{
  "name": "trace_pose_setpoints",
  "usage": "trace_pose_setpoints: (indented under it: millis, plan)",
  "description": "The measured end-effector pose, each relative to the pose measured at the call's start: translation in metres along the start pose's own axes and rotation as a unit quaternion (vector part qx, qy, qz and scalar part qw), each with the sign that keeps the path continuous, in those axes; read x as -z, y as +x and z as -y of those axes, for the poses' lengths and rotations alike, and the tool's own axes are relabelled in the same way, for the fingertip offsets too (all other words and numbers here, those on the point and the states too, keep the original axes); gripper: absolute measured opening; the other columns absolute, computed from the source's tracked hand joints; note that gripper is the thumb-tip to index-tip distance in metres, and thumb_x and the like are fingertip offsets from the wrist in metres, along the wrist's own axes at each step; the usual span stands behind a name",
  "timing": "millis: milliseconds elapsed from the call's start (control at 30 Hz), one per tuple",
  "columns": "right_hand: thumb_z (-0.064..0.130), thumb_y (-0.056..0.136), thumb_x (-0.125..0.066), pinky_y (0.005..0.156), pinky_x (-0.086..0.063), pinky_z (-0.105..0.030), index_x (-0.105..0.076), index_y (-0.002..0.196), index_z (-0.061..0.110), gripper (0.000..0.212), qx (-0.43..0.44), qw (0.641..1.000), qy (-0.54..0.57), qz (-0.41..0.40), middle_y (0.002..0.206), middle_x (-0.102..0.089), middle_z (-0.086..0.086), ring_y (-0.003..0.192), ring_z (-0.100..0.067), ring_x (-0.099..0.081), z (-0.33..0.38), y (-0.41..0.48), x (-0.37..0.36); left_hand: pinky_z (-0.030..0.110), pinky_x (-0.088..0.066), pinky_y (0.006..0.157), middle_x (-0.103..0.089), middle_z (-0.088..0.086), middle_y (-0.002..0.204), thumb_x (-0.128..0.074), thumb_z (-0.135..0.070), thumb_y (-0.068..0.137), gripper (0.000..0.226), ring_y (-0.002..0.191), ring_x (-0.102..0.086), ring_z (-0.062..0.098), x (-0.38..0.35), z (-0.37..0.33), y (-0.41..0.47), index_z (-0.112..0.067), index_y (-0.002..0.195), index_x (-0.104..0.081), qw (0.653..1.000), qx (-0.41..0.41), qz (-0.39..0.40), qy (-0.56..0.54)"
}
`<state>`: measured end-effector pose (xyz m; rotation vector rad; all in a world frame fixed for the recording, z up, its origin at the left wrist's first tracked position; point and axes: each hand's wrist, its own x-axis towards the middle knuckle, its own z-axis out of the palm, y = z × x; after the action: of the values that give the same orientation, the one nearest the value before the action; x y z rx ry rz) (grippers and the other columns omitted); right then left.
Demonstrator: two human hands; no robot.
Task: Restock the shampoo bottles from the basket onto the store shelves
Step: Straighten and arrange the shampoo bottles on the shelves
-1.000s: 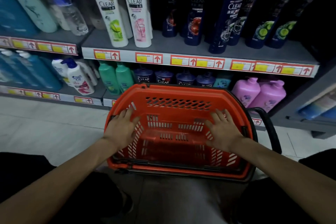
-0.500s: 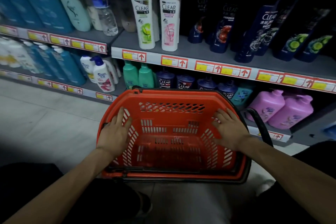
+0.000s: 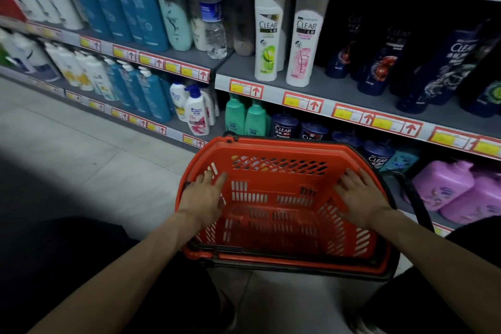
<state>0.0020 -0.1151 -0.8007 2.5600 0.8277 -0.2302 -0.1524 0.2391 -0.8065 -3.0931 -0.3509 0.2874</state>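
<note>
Nearest you, your left grip (image 3: 202,198) lies flat on the inner left wall of the orange basket (image 3: 284,256), fingers straight and spread, holding nothing. Your right grip (image 3: 362,198) lies the same way on the inner right wall. Between the two grips the basket floor shows bare slats, and I can see no shampoo bottle in it. The black handle (image 3: 417,203) sits just outside the right grip.

Beyond the grips the stock is on the shelves. The teal bottles (image 3: 244,116) are just past the far rim and the pink jugs (image 3: 444,187) are out past the right grip. Higher up, two white Clear bottles (image 3: 284,38) stand upright side by side on the grey shelf (image 3: 339,95).

You look to be at the end of unloading. The next move probably calls for taking the rims or the handle and lifting the basket clear without knocking the low row.
</note>
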Motion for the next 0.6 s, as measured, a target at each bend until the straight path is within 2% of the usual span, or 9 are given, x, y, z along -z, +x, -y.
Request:
trace_pose_setpoints:
  millis: [67, 200, 300, 367, 533, 600]
  plan:
    - [0.056, 0.093, -0.054, 0.118, 0.013, -0.053, -0.028, 0.160, 0.024, 0.079, -0.008, 1.000, 0.016, 0.013, 0.168, -0.016, -0.014, 0.157, -0.036, -0.002, 0.007, -0.003, 0.005, 0.048, -0.041, 0.115, -0.038, 0.011, 0.158, -0.061, -0.047, 0.094, 0.083, 0.143, -0.042, 0.033, 0.004, 0.001, -0.002, -0.030, 0.161, -0.017, 0.996, -0.001, 0.019, -0.082]
    - [0.058, 0.093, -0.056, 0.126, -0.002, -0.052, -0.018, 0.161, 0.026, 0.084, -0.001, 0.993, 0.120, 0.016, 0.169, -0.008, -0.013, 0.157, -0.036, 0.000, 0.024, -0.005, 0.037, 0.037, -0.043, 0.115, -0.050, 0.007, 0.154, -0.066, -0.035, 0.093, 0.075, 0.137, -0.052, 0.024, 0.022, -0.003, -0.007, -0.026, 0.159, -0.031, 0.963, 0.008, 0.042, -0.266]
    - [0.061, 0.091, -0.059, 0.127, -0.006, -0.049, -0.014, 0.162, 0.027, 0.091, 0.008, 0.980, 0.196, -0.005, 0.168, -0.007, -0.014, 0.157, -0.035, 0.001, 0.031, -0.005, 0.065, 0.023, -0.047, 0.102, -0.062, -0.001, 0.142, -0.068, -0.024, 0.094, 0.067, 0.124, -0.061, 0.014, 0.051, -0.013, -0.003, -0.025, 0.155, -0.040, 0.944, 0.001, 0.035, -0.329]
    - [0.063, 0.088, -0.062, 0.127, -0.011, -0.048, -0.014, 0.162, 0.027, 0.095, 0.015, 0.972, 0.233, -0.023, 0.167, -0.009, -0.015, 0.156, -0.036, -0.003, 0.030, -0.005, 0.082, 0.019, -0.046, 0.094, -0.063, -0.007, 0.136, -0.069, -0.023, 0.095, 0.062, 0.118, -0.061, 0.009, 0.073, -0.019, 0.004, -0.026, 0.152, -0.043, 0.928, -0.011, 0.017, -0.373]
    - [0.065, 0.081, -0.071, 0.121, -0.029, -0.041, -0.029, 0.159, 0.024, 0.098, 0.022, 0.939, 0.337, -0.062, 0.159, -0.032, -0.014, 0.150, -0.032, -0.028, 0.017, 0.011, 0.116, 0.038, -0.055, 0.100, -0.062, 0.000, 0.134, -0.071, -0.031, 0.095, 0.063, 0.120, -0.061, 0.017, 0.095, -0.021, 0.026, -0.028, 0.152, -0.043, 0.891, -0.004, -0.020, -0.453]
    - [0.064, 0.080, -0.073, 0.118, -0.034, -0.037, -0.032, 0.158, 0.022, 0.098, 0.016, 0.924, 0.378, -0.054, 0.155, -0.037, -0.009, 0.145, -0.028, -0.037, 0.010, 0.018, 0.128, 0.039, -0.056, 0.098, -0.063, 0.001, 0.130, -0.070, -0.029, 0.096, 0.059, 0.117, -0.062, 0.018, 0.098, -0.020, 0.041, -0.027, 0.150, -0.045, 0.881, 0.002, -0.027, -0.472]
